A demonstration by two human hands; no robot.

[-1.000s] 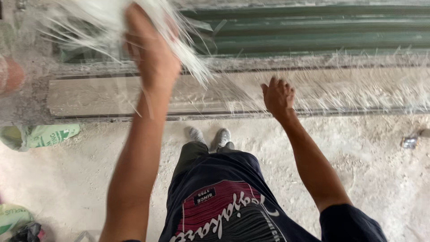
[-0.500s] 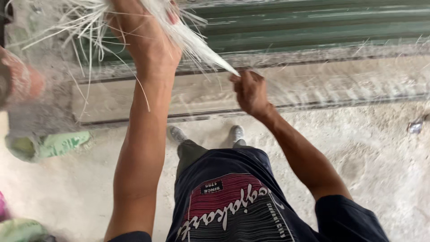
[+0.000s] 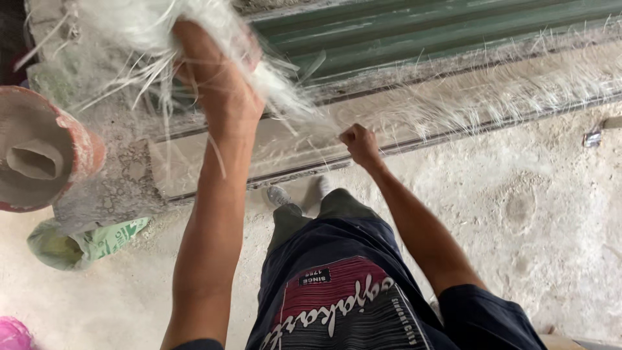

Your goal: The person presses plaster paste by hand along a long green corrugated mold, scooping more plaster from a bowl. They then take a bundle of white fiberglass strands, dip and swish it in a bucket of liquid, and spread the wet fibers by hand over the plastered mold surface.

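Observation:
My left hand (image 3: 217, 71) is raised high at the upper left, shut on a thick bundle of white fibre strands (image 3: 139, 29) that fans out around it. My right hand (image 3: 358, 141) is a closed fist lower down at the centre, pinching the thin tail of the same strands (image 3: 304, 107) stretched between both hands. Below the hands lies a long pale slab (image 3: 453, 107) strewn with loose white fibres. My feet in grey shoes (image 3: 278, 194) stand at its near edge.
A green corrugated sheet (image 3: 414, 29) runs behind the slab. A reddish roll with a cardboard core (image 3: 45, 152) stands at the left above a green sack (image 3: 84, 243). A pink object (image 3: 13, 334) shows bottom left. A small metal piece (image 3: 593, 137) lies on the dusty concrete floor at right.
My right hand went from open over the slab to closed on the strand tail and pulled it down and right. My left hand stayed raised with the bundle. The view shifted right.

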